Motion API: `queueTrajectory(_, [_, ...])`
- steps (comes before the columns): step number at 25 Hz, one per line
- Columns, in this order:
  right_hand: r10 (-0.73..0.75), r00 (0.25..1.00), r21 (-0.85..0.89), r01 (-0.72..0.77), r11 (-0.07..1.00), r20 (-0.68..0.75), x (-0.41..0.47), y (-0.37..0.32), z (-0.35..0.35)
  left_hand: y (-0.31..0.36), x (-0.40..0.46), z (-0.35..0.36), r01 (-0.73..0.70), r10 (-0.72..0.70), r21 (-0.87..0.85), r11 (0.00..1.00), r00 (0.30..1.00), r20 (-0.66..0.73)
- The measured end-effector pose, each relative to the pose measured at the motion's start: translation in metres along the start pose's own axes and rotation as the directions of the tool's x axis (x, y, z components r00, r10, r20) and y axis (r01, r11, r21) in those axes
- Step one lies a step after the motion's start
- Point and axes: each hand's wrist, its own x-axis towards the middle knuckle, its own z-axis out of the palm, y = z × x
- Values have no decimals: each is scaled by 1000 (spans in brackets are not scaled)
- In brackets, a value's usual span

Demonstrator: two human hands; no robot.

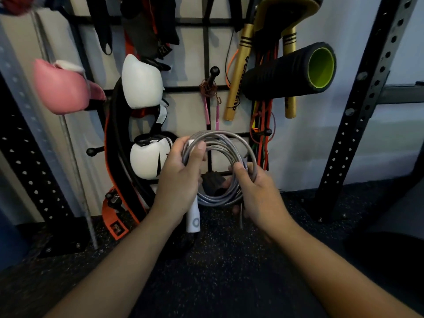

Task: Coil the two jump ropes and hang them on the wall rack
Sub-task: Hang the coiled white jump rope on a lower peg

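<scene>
Grey jump rope [220,166], coiled in front of the wall rack [207,53]: left hand [181,173] grips coil and white handle [193,216], right hand [257,191] pinches the opposite loops; light, springy cord likely unwinds unless held across all turns.

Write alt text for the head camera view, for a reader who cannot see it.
Two bare hands hold a coiled grey jump rope before a black wall rack: the left hand grips the coil and a white handle, the right hand the other side. A second rope with pink handles hangs from a peg above.
</scene>
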Motion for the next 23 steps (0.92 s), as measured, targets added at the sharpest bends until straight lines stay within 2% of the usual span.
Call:
queueTrajectory(4, [-46,996,-124,55,991,70,33,-2,-2,-18,33,-1,-6,6,32,999,1000,-18])
queueTrajectory(7, [-9,998,-181,20,983,61,64,-7,-5,-25,64,13,-48,49,67,997,999,-11])
queueTrajectory(12, [-17,999,-65,20,998,51,131,17,-8,-54,131,44,-69,74,151,986,997,-25])
queueTrajectory(19, [91,996,-35,-91,995,8,233,87,2,-138,208,74,-9,21,167,986,997,-68])
queueTrajectory(23, [115,993,-54,-115,992,-3,284,125,9,-177,237,84,-26,39,187,982,997,-68])
